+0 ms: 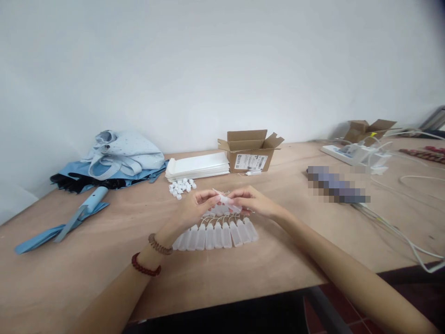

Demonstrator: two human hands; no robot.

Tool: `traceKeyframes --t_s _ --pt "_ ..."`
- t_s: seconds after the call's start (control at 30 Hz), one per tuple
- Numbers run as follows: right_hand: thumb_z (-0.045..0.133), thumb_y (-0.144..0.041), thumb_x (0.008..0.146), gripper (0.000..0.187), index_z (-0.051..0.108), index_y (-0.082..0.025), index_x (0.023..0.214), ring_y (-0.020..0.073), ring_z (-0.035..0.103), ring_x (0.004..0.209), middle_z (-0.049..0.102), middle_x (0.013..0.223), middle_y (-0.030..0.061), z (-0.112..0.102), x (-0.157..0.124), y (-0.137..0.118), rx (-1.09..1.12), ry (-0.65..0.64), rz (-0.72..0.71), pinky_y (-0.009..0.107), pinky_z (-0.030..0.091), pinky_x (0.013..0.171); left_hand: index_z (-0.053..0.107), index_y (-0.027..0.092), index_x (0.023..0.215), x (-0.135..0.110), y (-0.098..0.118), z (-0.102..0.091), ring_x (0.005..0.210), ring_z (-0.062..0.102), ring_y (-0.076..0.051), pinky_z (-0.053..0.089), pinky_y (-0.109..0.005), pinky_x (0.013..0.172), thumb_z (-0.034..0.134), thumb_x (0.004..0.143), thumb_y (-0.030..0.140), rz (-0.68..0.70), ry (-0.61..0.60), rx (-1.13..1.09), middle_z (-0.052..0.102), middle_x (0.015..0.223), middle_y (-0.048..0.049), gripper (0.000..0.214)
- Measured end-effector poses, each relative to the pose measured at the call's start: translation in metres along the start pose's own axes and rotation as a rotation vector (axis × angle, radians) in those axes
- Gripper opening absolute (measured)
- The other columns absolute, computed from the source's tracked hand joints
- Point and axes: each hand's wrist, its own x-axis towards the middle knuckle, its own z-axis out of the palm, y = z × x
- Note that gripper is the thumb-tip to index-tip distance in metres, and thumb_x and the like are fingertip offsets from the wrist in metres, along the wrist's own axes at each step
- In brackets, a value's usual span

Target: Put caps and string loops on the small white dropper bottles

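A small translucent white plastic bottle (pixel 235 207) is held above the table between both of my hands. The fingers of my left hand (pixel 194 206) pinch its left end, where the neck seems to be. My right hand (pixel 256 202) is closed around its body from the right. Just below, a row of similar bottles (pixel 218 235) lies side by side with thin cords at their tops. More bottles lie behind that row, partly hidden by my hands. Beyond my left hand sits a little heap of white caps (pixel 181 186).
Behind the caps is a stack of white envelopes (pixel 198 166), beside an open cardboard box (pixel 252 155). At left lie a pale blue bag (pixel 128 150) and a blue umbrella (pixel 92 199). A power strip (pixel 354 155) with cables and a blurred object (pixel 335 184) are at right.
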Motion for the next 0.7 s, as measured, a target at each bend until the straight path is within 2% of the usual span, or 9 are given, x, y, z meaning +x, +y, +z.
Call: traceKeyframes --t_s 0.2,0.3,0.47,0.57,0.7 --pt "0.060 -0.044 0.080 0.034 0.070 -0.014 0.090 0.0038 0.034 0.044 0.052 0.062 -0.0022 -0.001 0.001 0.004 -0.001 -0.007 -0.006 0.021 0.026 0.042 0.070 0.017 0.090 0.000 -0.003 0.001 0.084 0.062 -0.018 0.047 -0.027 0.075 0.060 0.081 0.038 0.052 -0.025 0.042 0.071 0.092 -0.0051 0.026" --pt "0.060 -0.046 0.079 0.035 0.067 -0.014 0.092 0.0042 0.036 0.044 0.054 0.065 -0.0013 0.000 0.003 0.007 0.008 0.053 -0.003 0.021 0.025 0.042 0.070 0.016 0.088 0.000 -0.001 0.000 0.083 0.063 -0.019 0.048 -0.029 0.075 0.058 0.081 0.038 0.053 0.011 0.113 0.071 0.089 -0.0054 0.026" --pt "0.060 -0.048 0.079 0.035 0.058 -0.015 0.085 0.0040 0.034 0.042 0.055 0.059 -0.0023 0.002 0.006 0.009 0.083 0.138 0.025 0.019 0.023 0.041 0.069 0.016 0.081 0.001 0.002 0.000 0.078 0.062 -0.018 0.048 -0.029 0.072 0.055 0.083 0.037 0.046 0.043 0.208 0.071 0.082 -0.0044 0.026" --pt "0.058 -0.050 0.080 0.034 0.053 -0.016 0.085 0.0035 0.032 0.040 0.060 0.060 -0.0006 0.001 0.008 0.011 0.127 0.120 0.037 0.019 0.021 0.041 0.069 0.016 0.085 0.001 0.000 0.002 0.086 0.063 -0.019 0.049 -0.029 0.078 0.057 0.082 0.035 0.096 0.037 0.165 0.071 0.089 -0.0052 0.023" --pt "0.054 -0.050 0.082 0.034 0.051 -0.017 0.082 0.0033 0.029 0.038 0.060 0.058 -0.0011 0.000 0.009 0.014 0.152 0.098 0.039 0.020 0.017 0.039 0.069 0.017 0.092 0.001 -0.006 0.003 0.098 0.062 -0.021 0.047 -0.031 0.087 0.060 0.081 0.033 0.183 0.051 0.123 0.070 0.101 -0.0076 0.022"
